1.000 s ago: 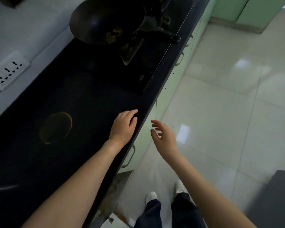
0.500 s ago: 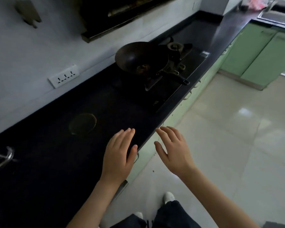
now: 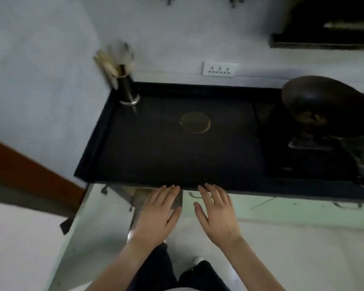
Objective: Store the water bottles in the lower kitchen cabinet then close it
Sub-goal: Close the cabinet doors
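Pale-green cabinet door (image 3: 101, 227) swung outward; left hand (image 3: 156, 215) and right hand (image 3: 216, 215) flat, fingers straight, together.

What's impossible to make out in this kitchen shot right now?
Head view:
Lower cabinet interior: mostly hidden under the countertop and behind the left hand; no bottles show.
Utensils in the holder: motion-blurred.
Wok: cut off by the right edge.

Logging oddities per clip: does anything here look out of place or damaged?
A brownish ring mark stains the middle of the black countertop, perhaps left by a pot's base. Below the counter's left end, a cabinet door stands open.
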The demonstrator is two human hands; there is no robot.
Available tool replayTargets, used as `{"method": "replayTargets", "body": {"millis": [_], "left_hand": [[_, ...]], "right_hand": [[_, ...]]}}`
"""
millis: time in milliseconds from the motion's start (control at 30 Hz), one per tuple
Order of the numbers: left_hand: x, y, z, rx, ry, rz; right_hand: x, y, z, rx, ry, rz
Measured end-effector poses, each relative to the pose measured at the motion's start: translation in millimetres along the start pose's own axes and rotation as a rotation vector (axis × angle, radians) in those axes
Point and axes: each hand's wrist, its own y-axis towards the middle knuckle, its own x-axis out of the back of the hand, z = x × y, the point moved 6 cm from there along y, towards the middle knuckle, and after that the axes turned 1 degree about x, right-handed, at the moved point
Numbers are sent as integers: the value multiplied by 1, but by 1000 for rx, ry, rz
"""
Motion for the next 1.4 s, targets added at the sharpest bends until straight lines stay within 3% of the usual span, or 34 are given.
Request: {"method": "replayTargets", "body": {"millis": [267,467,700,867,1000,1200,1400], "left_hand": [[48,-84,57,450,-9,-238],[56,-146,117,768,-13,-375],[19,-169,198,994,-6,-416],[-13,-194,260,1239,-47,-297],[-35,-208,285,1311,-77,-240],[-48,-207,279,1312,-57,-322],[-61,-195,239,1355,-63,-315]], "right_hand": [[-26,33,86,423,66,66],[-63,51,148,616,98,160],[-133,80,187,681,50,293],[-189,114,179,721,9,376],[-213,145,155,731,-62,444],[-219,175,128,787,-93,407],[-224,181,121,834,71,393]]}}
